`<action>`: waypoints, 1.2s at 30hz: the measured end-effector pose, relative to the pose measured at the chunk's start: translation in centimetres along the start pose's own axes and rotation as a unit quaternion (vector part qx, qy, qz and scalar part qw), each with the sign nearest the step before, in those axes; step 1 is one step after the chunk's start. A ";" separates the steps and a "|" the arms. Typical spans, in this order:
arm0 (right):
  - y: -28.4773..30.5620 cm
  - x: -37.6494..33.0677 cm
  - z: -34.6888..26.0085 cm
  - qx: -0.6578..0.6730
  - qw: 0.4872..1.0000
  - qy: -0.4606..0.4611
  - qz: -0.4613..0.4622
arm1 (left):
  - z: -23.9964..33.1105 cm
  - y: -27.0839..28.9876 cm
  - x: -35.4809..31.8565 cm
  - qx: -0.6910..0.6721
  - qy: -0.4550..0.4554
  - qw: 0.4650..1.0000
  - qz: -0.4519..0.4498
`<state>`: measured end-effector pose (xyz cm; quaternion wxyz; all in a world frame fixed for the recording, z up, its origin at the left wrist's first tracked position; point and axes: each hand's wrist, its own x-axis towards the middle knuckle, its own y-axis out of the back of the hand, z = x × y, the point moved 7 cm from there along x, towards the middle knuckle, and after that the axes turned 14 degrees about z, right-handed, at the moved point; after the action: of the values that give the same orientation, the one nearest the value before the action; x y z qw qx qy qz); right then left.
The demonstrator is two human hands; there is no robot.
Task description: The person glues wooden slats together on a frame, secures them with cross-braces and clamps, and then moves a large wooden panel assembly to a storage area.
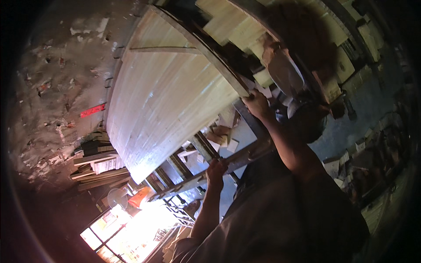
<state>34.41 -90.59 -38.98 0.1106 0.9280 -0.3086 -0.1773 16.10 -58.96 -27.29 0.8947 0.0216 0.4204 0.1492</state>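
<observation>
A large pale wooden panel, made of glued strips, leans on a dark metal rack in front of me. My right hand is closed around the lower end of a long dark bar that runs along the panel's right side. Lower down and to the left, my left hand is closed at the near end of a metal crossbar, where it meets the rack's long rail. My fingers hide the exact grip points. A thin strip crosses the panel's upper part.
Stacked boards stand by the worn wall at left. Loose wood offcuts lie behind the rack. A bright window is at lower left. More panels and dark bars fill the upper right.
</observation>
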 end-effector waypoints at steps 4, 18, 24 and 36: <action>1.0 -0.2 -0.3 -0.011 0.997 -0.002 -0.082 | 0.8 -0.4 1.0 0.007 0.002 1.000 -0.018; 1.4 -2.3 -1.9 0.173 0.962 -0.166 -0.133 | 1.0 -1.3 1.4 0.009 0.007 0.999 0.038; 1.4 -0.8 -0.7 0.047 0.997 0.039 -0.056 | 2.3 -2.9 0.1 -0.046 0.010 0.997 0.061; 1.6 -1.0 -3.8 0.016 0.988 -0.038 -0.147 | -1.1 -0.3 -1.9 -0.017 0.010 0.994 0.104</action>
<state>34.35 -90.91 -34.74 0.0570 0.9574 -0.1755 -0.2220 14.21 -59.86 -26.66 0.8704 0.0486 0.4217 0.2492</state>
